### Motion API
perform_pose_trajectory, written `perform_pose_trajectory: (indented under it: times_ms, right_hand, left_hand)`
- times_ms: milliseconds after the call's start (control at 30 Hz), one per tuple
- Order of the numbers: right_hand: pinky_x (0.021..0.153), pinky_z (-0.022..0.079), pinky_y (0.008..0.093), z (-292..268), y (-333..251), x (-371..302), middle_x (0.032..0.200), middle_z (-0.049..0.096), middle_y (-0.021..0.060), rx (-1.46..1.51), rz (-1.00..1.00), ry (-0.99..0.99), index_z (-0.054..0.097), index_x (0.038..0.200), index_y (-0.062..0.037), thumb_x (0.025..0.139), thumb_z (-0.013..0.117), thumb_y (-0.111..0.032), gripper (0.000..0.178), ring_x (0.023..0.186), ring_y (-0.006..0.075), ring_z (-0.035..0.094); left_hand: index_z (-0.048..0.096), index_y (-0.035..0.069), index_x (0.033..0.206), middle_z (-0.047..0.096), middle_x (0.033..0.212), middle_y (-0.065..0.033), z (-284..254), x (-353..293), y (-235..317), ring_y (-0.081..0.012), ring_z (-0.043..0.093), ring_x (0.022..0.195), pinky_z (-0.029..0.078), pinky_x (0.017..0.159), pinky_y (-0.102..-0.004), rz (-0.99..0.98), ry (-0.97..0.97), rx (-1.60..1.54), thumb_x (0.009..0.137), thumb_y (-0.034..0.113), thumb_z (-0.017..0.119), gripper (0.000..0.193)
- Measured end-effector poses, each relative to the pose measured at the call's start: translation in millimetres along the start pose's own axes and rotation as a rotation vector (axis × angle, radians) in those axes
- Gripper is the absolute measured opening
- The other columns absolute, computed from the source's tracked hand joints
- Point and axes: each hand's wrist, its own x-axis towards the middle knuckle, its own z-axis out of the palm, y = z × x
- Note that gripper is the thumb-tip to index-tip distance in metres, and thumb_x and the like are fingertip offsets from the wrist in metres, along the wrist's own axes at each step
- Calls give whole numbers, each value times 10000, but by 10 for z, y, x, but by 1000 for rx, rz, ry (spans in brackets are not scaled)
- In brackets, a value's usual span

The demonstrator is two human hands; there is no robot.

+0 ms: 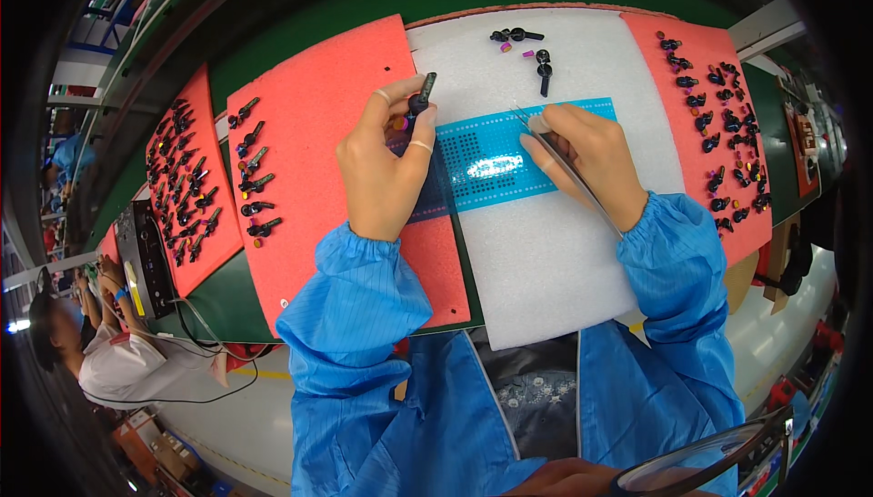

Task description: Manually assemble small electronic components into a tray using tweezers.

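My left hand [386,165] is closed on a small black stemmed part [422,99], like an earbud shell, held up between thumb and fingers. A purple and yellowish bit shows beside it. My right hand [596,156] grips metal tweezers [582,183], their tips pointing up and left over a translucent blue sheet [546,179]. Rows of small black pads cover the sheet's middle, partly washed out by glare. Finger cots wrap some of my fingertips. Beyond the sheet, two similar black parts [518,34] [544,70] lie on the white foam mat [564,265] near small purple bits.
Left of centre, a pink foam mat [327,106] carries a column of black parts [257,183]. More fill the far-left pink mat [214,256] and the right pink mat [673,142]. A black box with cables [145,256] stands at the left edge. Another person [127,365] sits there.
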Motion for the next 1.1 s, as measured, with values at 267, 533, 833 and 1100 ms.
perform_pose_trajectory:
  times_ms: [267, 533, 833, 1100]
  right_hand:
    - [455, 404, 224, -53, -39, -25, 667, 567, 79, 115, 133, 29, 570, 800, -18, 735, 685, -47, 136, 528, 146, 546]
    - [491, 465, 254, -176, -147, 16, 711, 610, 107, 182, -376, 154, 595, 867, -20, 621, 737, 63, 296, 600, 200, 602]
    - [508, 482, 261, -127, -143, -1, 727, 627, 104, 246, -410, 60, 601, 885, -28, 602, 748, 52, 329, 620, 204, 614]
    - [511, 486, 275, -122, -140, 3, 734, 632, 111, 246, -408, 66, 601, 886, -30, 610, 742, 49, 319, 627, 211, 619]
  left_hand:
    - [618, 31, 1019, 638, 834, -111, -18, 10, 107, -144, 614, 796, 489, 737, -279, -58, -36, -177, 823, 55, 563, 205]
    - [632, 22, 985, 629, 890, -85, 32, -72, 143, -140, 586, 815, 484, 746, -268, -71, -288, -459, 856, 120, 570, 173]
    - [629, 1, 942, 615, 916, -67, 74, -100, 147, -116, 532, 775, 450, 699, -249, -160, -439, -528, 854, 196, 592, 217]
    - [611, 1, 917, 590, 853, -47, 86, -103, 154, -103, 520, 746, 443, 689, -238, -206, -446, -531, 869, 168, 576, 177]
